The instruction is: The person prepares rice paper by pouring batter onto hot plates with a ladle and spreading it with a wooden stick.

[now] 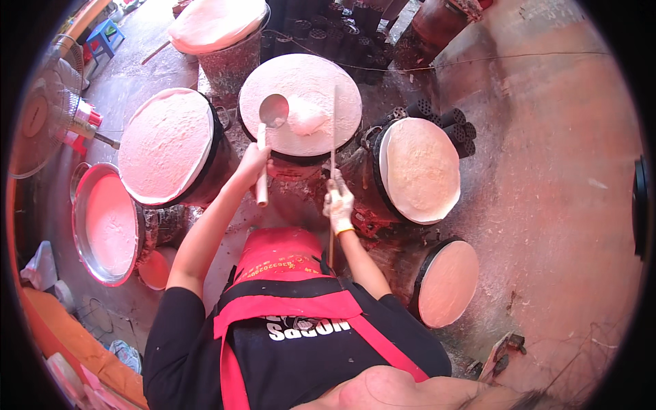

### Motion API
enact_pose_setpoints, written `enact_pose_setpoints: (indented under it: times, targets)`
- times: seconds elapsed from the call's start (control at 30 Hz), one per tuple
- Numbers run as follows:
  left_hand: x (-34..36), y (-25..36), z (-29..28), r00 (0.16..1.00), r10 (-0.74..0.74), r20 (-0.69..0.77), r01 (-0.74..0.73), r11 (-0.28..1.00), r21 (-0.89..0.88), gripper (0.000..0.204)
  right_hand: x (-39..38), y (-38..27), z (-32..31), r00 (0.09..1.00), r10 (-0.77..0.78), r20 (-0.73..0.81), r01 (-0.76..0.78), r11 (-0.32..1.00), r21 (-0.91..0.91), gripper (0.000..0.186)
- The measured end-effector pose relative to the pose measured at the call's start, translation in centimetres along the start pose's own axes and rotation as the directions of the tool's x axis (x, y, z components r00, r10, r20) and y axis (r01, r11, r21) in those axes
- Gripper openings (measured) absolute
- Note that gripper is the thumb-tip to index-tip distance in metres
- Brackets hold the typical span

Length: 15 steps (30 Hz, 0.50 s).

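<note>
My bare left hand (253, 162) is closed around the pale handle of a ladle (275, 109). The ladle's round metal bowl hangs over the left part of a round griddle (292, 158). A thin pale sheet of batter (290, 72) covers the griddle, with a wet lump of batter (309, 119) near its middle, just right of the ladle. My right hand (338, 203), in a white glove with a yellow cuff, grips a long thin stick (333, 123). The stick points away from me across the griddle's right side; whether it touches the batter I cannot tell.
More drum stoves bear pale round sheets: left (166, 145), right (422, 171), lower right (447, 283) and far left (217, 26). A metal basin (80, 225) of pale batter stands left, near a fan (42, 116). Perforated coal briquettes (454, 119) lie behind the right stove.
</note>
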<state>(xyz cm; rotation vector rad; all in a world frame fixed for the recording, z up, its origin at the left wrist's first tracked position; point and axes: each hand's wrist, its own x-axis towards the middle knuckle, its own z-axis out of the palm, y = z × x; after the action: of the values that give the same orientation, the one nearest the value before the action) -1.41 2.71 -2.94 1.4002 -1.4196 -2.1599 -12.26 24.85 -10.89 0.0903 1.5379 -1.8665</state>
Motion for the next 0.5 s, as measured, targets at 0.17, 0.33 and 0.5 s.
enact_pose_setpoints:
  times: [0.17,0.33,0.5]
  targets:
    - [4.3,-2.3,3.4,0.989,-0.129,0.070,0.146,0.922,-0.359,0.010,-2.0,0.3,4.8,0.904,0.287,0.316,-0.310,0.950,0.024,0.044]
    - [-1.7,5.8,-3.3,0.593,-0.108,0.798,0.805,0.118,-0.582,0.006,-0.5,-5.8,4.3,0.948,0.238,0.214,-0.247,0.969,0.020,0.039]
    - [-6.8,6.7,-6.2,0.812,-0.240,0.532,0.529,0.688,-0.497,0.013,3.9,-0.9,1.9,0.968,-0.228,0.110,0.246,0.945,-0.213,0.040]
